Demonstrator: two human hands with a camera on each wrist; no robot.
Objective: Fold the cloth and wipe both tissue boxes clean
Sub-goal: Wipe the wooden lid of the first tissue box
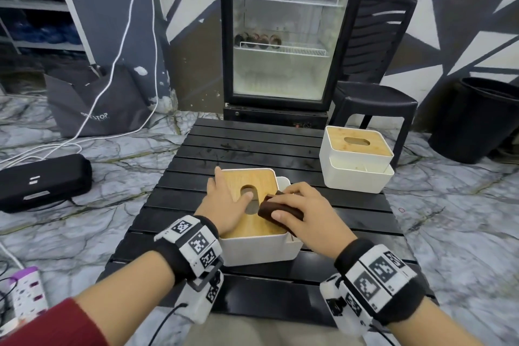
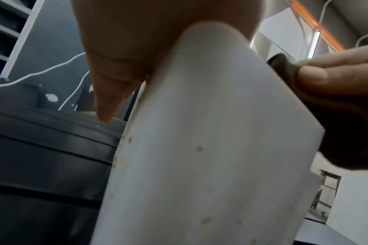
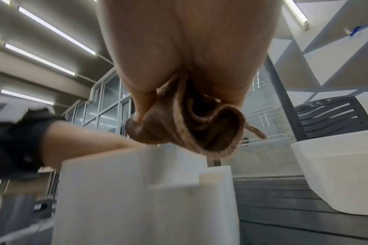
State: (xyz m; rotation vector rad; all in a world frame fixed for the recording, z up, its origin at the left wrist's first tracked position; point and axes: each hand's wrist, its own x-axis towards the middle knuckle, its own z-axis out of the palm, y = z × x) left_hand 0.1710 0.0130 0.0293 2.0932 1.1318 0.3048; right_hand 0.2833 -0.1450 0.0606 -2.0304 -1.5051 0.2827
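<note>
Pressed flat with left hand on near white tissue box with wooden lid. Squeezed soft, floppy, folded brown cloth in right hand. Best gripped across folds.

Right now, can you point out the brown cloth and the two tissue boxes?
brown cloth (image 1: 273, 209): head view, folded left end.
near tissue box (image 1: 258, 250): head view, white front wall.
far tissue box (image 1: 354, 180): head view, white front wall.

My right hand covered most of the folded cloth; my left hand hid the lid's corner.
</note>
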